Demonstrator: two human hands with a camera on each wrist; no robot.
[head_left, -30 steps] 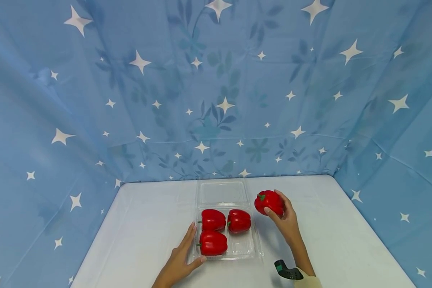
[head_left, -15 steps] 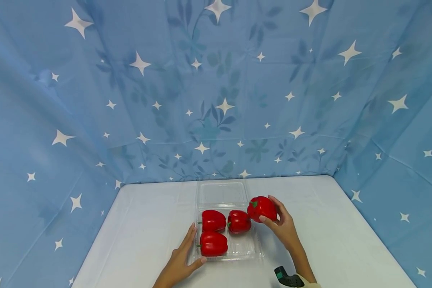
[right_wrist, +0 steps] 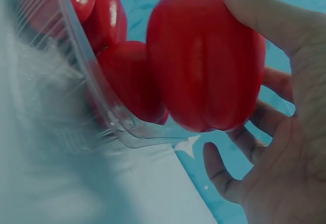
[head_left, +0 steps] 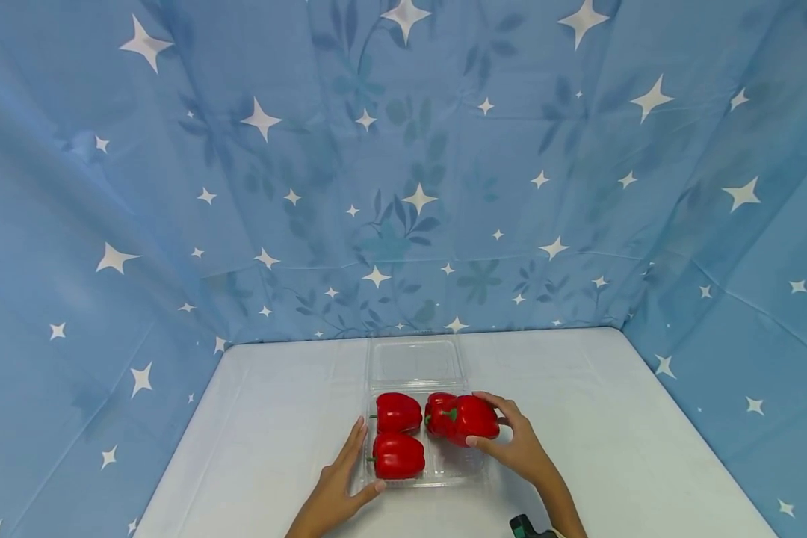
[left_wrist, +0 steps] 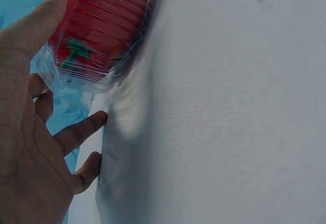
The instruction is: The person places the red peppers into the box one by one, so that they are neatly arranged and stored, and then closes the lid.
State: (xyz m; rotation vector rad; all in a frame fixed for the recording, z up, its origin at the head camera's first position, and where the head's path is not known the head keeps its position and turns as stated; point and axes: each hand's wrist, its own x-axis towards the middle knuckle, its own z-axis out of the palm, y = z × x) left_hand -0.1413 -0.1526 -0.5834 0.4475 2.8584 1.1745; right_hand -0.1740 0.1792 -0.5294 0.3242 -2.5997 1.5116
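My right hand [head_left: 519, 447] grips a red bell pepper [head_left: 474, 420] with a green stem, holding it over the right side of a clear plastic clamshell box [head_left: 447, 472]. In the right wrist view the held pepper [right_wrist: 206, 58] hangs above the box's rim. Three more red peppers lie in the box: one at the back left [head_left: 398, 412], one at the front left [head_left: 398, 456], and one at the back right [head_left: 437, 409], partly hidden behind the held one. Fingers fairly straight, my left hand [head_left: 336, 482] rests against the box's left side, also seen in the left wrist view.
The box's lid [head_left: 417, 362] lies folded back behind it. White cloth covers the table [head_left: 276, 403]. A blue curtain [head_left: 403, 187] with stars surrounds the back and sides. A dark band [head_left: 527, 527] sits on the right wrist.
The right hand has carried its pepper left and toward me, from beside the box to over its right part. The left hand has stayed in place.
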